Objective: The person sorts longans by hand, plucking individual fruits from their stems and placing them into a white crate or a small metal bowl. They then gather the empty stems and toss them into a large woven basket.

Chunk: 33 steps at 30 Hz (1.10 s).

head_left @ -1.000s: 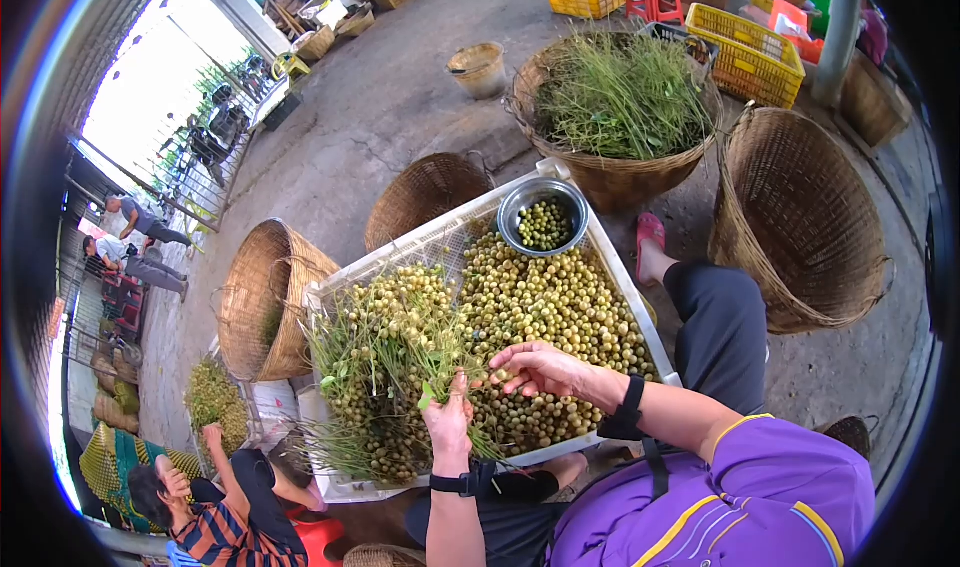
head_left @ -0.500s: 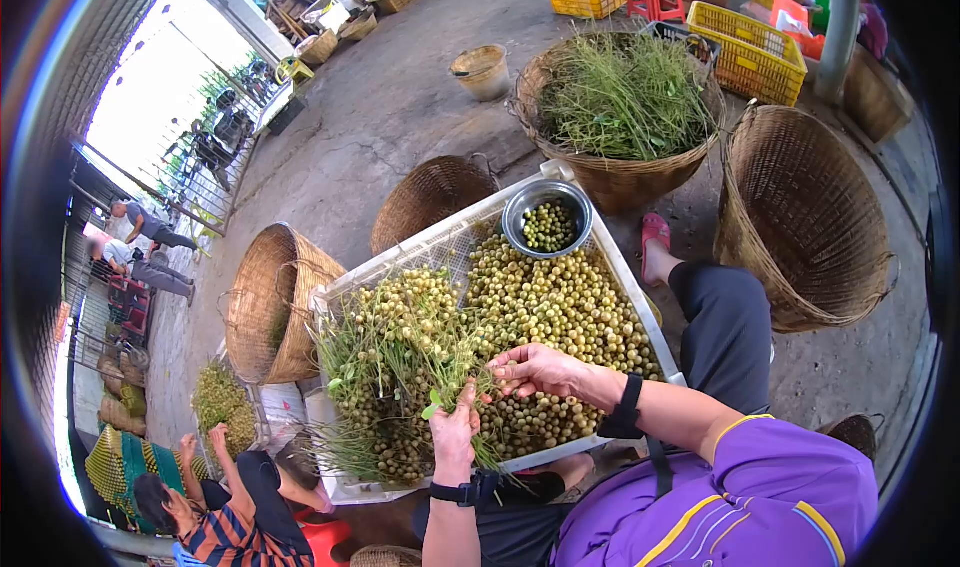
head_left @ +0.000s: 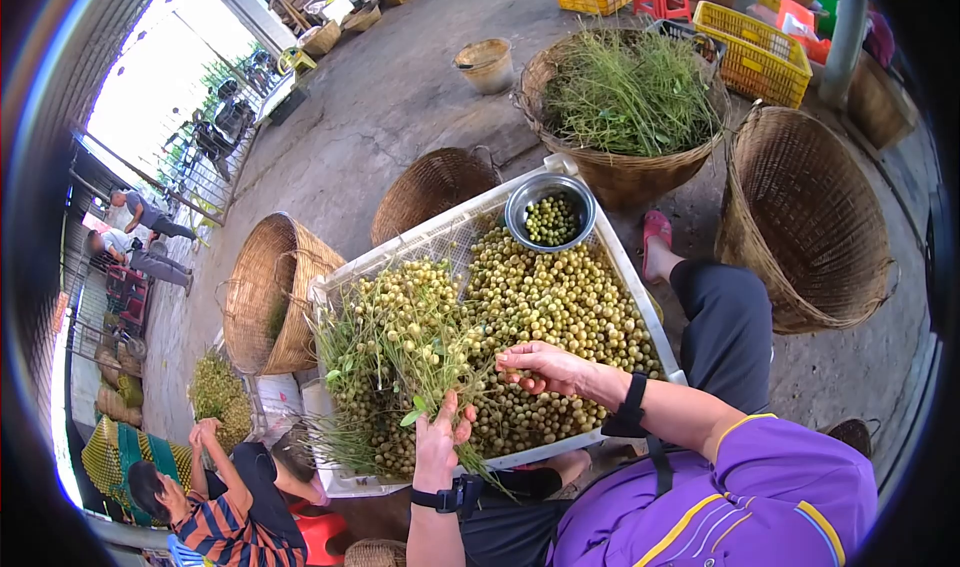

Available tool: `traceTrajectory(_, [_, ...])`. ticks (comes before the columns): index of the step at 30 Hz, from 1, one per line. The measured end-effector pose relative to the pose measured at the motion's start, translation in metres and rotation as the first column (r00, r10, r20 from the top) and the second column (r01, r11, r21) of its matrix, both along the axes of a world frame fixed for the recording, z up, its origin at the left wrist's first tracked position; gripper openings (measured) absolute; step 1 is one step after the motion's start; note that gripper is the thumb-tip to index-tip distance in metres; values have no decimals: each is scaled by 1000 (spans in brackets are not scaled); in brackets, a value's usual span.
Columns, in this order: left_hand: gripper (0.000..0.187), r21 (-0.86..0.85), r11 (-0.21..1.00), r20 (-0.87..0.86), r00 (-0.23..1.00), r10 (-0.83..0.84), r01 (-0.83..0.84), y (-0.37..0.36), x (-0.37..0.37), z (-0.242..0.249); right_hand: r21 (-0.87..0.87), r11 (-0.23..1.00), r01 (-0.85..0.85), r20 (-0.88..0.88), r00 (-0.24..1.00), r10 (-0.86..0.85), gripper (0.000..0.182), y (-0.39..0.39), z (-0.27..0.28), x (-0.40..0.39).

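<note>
My left hand (head_left: 437, 445) is closed around thin green stems at the near edge of a heap of stemmed fruit (head_left: 400, 332). Leaves stick out beside its thumb. My right hand (head_left: 545, 369) is a little to the right, its fingers curled together over loose round yellowish fruits (head_left: 560, 297); what lies inside the fingers is hidden. Both heaps lie in a white plastic crate (head_left: 632, 285) in front of me. A metal bowl (head_left: 512, 229) at the crate's far corner holds smaller, greener fruits.
Woven baskets stand around the crate: one heaped with bare stems (head_left: 630, 97), others at right (head_left: 810, 217), far side (head_left: 430, 192) and left (head_left: 262, 297). A co-worker (head_left: 230, 507) sits at lower left beside more fruit. Yellow crates (head_left: 755, 57) and a bucket (head_left: 485, 65) are farther back.
My hands have drawn apart: the left has shifted slightly left and down, the right slightly right. The co-worker's hands have come together.
</note>
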<state>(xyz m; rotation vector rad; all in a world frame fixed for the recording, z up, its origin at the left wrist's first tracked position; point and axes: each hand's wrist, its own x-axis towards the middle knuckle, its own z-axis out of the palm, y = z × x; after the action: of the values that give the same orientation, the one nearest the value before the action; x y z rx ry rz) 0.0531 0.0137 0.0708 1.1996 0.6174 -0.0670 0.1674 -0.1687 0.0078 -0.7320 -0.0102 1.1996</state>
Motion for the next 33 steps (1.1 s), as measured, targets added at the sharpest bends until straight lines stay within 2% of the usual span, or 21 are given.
traceTrajectory(2, [29, -52, 998, 20, 1000, -16, 17, 0, -5, 2, -3, 1000, -2, 52, 999, 2, 21, 1, -4, 0])
traceTrajectory(4, [31, -143, 984, 23, 994, -107, 109, 2, -9, 4, -11, 1000, -12, 154, 988, 13, 25, 5, -7, -2])
traceTrajectory(6, [31, -175, 976, 35, 991, -128, 132, 0, -9, 5, 22, 999, -39, 109, 993, 37, 29, 6, -5, -7])
traceTrajectory(9, [30, -369, 904, 72, 977, -203, 215, -1, -8, -3, -55, 997, 62, -100, 993, -68, 27, 14, 6, -19])
traceTrajectory(12, [30, -409, 894, 24, 982, -189, 182, -9, -2, -7, 32, 997, 66, -74, 995, -64, 26, 19, -14, -17])
traceTrajectory(14, [29, -455, 868, -3, 975, -223, 197, -3, -1, -19, -37, 992, 123, -119, 985, -127, 26, 21, -19, -14])
traceTrajectory(16, [27, -441, 879, -39, 974, -222, 183, -2, 1, -22, 44, 986, 161, 9, 987, -162, 26, 15, 2, -8])
traceTrajectory(17, [26, -399, 897, -52, 972, -229, 190, -3, 3, -21, 6, 982, 191, -31, 981, -190, 32, 15, -7, -4])
traceTrajectory(18, [26, -399, 897, -53, 972, -229, 190, -4, 3, -21, 129, 980, 153, -92, 986, -142, 37, 12, -4, 1])
traceTrajectory(21, [25, -306, 940, -88, 978, -186, 151, -7, 4, -20, 164, 982, 93, -72, 994, -83, 38, 7, 0, 8])
traceTrajectory(23, [23, -281, 947, -73, 981, -182, 155, -9, 4, -18, -14, 993, 117, 168, 979, -113, 38, 13, -3, 8])
traceTrajectory(24, [23, -281, 947, -73, 981, -181, 154, -10, 5, -18, -14, 993, 117, 168, 979, -113, 38, 14, -2, 8])
traceTrajectory(26, [22, -134, 983, -90, 986, -141, 129, -12, 6, -19, -133, 975, 177, 376, 919, -115, 39, 18, 2, 8])
traceTrajectory(27, [22, -134, 983, -92, 986, -139, 126, -13, 6, -21, -113, 967, 230, 506, 850, -144, 37, 27, -5, 11])
traceTrajectory(30, [21, -52, 995, -137, 987, -88, 82, -12, 9, -28, -176, 952, 249, 594, 798, -99, 34, 28, -13, 14])
traceTrajectory(31, [22, -14, 995, -149, 983, -103, 102, -11, 10, -30, -307, 916, 258, 673, 739, 17, 32, 24, 2, 15])
traceTrajectory(32, [23, 23, 992, -161, 980, -117, 122, -10, 11, -30, -308, 916, 259, 673, 740, 17, 32, 23, 0, 19])
traceTrajectory(33, [23, 23, 992, -161, 980, -117, 122, -8, 12, -30, -263, 937, 231, 584, 811, -36, 30, 21, -3, 23])
